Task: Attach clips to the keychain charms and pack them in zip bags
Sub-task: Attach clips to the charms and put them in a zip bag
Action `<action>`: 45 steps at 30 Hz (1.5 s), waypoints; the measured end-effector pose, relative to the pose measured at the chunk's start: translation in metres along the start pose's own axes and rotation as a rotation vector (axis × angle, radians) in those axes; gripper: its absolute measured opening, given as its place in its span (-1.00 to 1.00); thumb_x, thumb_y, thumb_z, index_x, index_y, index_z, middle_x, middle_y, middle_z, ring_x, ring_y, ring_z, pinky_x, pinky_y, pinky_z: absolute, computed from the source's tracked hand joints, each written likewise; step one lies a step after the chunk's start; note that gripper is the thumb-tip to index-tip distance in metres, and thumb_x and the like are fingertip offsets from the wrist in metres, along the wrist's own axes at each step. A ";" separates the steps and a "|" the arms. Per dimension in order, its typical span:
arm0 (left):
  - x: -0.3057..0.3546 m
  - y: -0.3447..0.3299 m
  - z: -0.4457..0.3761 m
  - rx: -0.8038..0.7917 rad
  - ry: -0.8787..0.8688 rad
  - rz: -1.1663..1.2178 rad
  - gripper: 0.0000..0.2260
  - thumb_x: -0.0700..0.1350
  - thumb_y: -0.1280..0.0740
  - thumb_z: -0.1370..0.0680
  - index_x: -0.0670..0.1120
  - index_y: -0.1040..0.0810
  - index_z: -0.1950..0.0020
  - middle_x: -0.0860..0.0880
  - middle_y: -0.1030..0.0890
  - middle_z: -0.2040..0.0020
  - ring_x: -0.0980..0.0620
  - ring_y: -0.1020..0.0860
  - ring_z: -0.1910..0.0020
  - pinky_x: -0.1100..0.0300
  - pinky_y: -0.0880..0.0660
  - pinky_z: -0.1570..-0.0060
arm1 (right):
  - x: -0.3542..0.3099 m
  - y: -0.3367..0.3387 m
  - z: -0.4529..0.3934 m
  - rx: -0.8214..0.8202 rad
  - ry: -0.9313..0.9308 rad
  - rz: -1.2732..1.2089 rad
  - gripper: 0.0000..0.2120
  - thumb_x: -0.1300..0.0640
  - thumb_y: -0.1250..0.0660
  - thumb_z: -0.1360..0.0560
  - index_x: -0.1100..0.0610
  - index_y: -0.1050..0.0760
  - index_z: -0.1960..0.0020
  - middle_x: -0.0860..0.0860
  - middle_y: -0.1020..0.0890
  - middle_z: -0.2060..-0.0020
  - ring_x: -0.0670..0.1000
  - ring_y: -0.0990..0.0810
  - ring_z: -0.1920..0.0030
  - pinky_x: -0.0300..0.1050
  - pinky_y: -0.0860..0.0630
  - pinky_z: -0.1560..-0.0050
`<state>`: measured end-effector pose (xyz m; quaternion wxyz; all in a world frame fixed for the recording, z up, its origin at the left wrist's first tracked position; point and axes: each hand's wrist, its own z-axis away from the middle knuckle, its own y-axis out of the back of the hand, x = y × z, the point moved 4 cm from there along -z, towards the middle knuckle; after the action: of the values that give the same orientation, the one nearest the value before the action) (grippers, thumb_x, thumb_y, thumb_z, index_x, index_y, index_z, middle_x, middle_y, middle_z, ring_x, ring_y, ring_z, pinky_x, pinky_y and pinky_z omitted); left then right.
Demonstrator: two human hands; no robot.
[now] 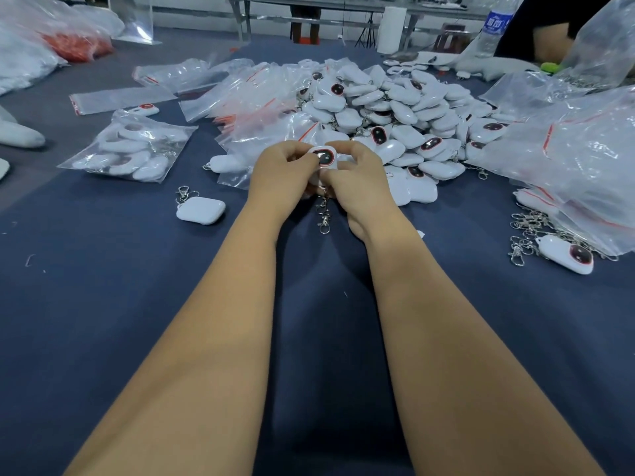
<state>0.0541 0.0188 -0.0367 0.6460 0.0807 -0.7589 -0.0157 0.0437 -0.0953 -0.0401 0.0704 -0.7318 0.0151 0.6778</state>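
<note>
Both hands meet over the dark blue table cloth (103,304). The left hand (281,173) and right hand (357,176) pinch one white keychain charm (323,156), its dark red-rimmed window facing up. A metal clip chain (324,214) hangs below the grip. Left of it lies a lone white charm (201,210) with its clip; farther left, a filled zip bag (130,149). Just beyond the grip rises the charm pile (395,108). Far right stands a water bottle (494,25); its blue label's writing is unreadable.
</note>
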 end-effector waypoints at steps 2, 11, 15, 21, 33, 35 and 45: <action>0.000 0.001 -0.001 -0.032 0.010 0.011 -0.92 -0.13 -0.40 -0.50 -0.13 -0.64 0.14 -0.07 -0.56 0.34 0.03 -0.44 0.48 0.31 -0.34 0.48 | -0.001 0.003 0.000 -0.014 -0.013 -0.055 -0.64 0.51 -0.29 -0.37 0.17 -0.50 -0.07 0.18 -0.64 0.16 0.10 -0.62 0.21 0.00 -0.62 0.10; 0.001 0.003 0.002 -0.078 0.007 0.037 -0.87 -0.21 -0.31 -0.53 -0.17 -0.56 0.21 0.00 -0.50 0.46 0.01 -0.42 0.46 0.23 -0.35 0.41 | -0.002 0.005 0.005 -0.049 0.008 -0.082 -0.65 0.52 -0.32 -0.41 0.15 -0.48 -0.05 0.10 -0.65 0.27 0.11 -0.59 0.22 0.05 -0.58 0.04; 0.002 0.004 0.003 -0.061 -0.006 0.011 -0.87 -0.21 -0.31 -0.53 -0.27 -0.58 0.11 -0.04 -0.49 0.44 0.04 -0.43 0.49 0.24 -0.37 0.41 | -0.006 0.004 0.006 -0.057 -0.024 -0.136 -0.76 0.43 -0.26 -0.50 0.21 -0.51 -0.09 0.16 -0.62 0.15 0.04 -0.63 0.27 -0.04 -0.63 0.13; 0.007 0.004 0.005 -0.058 0.007 -0.019 -0.88 -0.12 -0.29 -0.35 -0.12 -0.54 0.35 -0.10 -0.50 0.42 0.00 -0.42 0.48 0.21 -0.34 0.39 | -0.007 0.001 0.005 -0.058 -0.009 -0.147 -0.87 0.36 -0.24 -0.55 0.22 -0.52 -0.02 0.17 -0.61 0.14 0.00 -0.63 0.29 -0.07 -0.63 0.18; 0.006 0.007 0.002 -0.047 0.017 0.008 -0.90 -0.18 -0.32 -0.48 -0.10 -0.58 0.22 -0.10 -0.52 0.35 -0.02 -0.45 0.39 0.24 -0.38 0.41 | -0.008 -0.001 0.005 -0.040 0.004 -0.070 -0.86 0.35 -0.25 -0.53 0.19 -0.52 -0.02 0.11 -0.63 0.20 -0.01 -0.66 0.27 0.08 -0.63 0.04; 0.006 0.006 0.002 -0.055 0.018 0.021 -0.87 -0.20 -0.32 -0.49 -0.09 -0.57 0.26 -0.09 -0.51 0.37 -0.02 -0.46 0.39 0.22 -0.38 0.40 | -0.009 0.000 0.006 -0.042 -0.004 -0.097 -0.86 0.36 -0.24 -0.53 0.20 -0.52 -0.02 0.09 -0.63 0.24 -0.03 -0.65 0.31 -0.02 -0.64 0.14; 0.007 0.004 0.002 -0.055 -0.024 -0.029 -0.89 -0.21 -0.31 -0.53 -0.13 -0.62 0.16 -0.08 -0.57 0.32 -0.02 -0.49 0.37 0.26 -0.45 0.40 | -0.009 0.001 0.006 -0.063 -0.044 -0.165 -0.83 0.38 -0.22 -0.52 0.17 -0.53 0.05 0.18 -0.61 0.09 0.05 -0.63 0.20 -0.01 -0.63 0.11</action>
<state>0.0507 0.0220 -0.0299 0.6386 0.0739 -0.7645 -0.0469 0.0365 -0.0958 -0.0318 0.1033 -0.7172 -0.0682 0.6858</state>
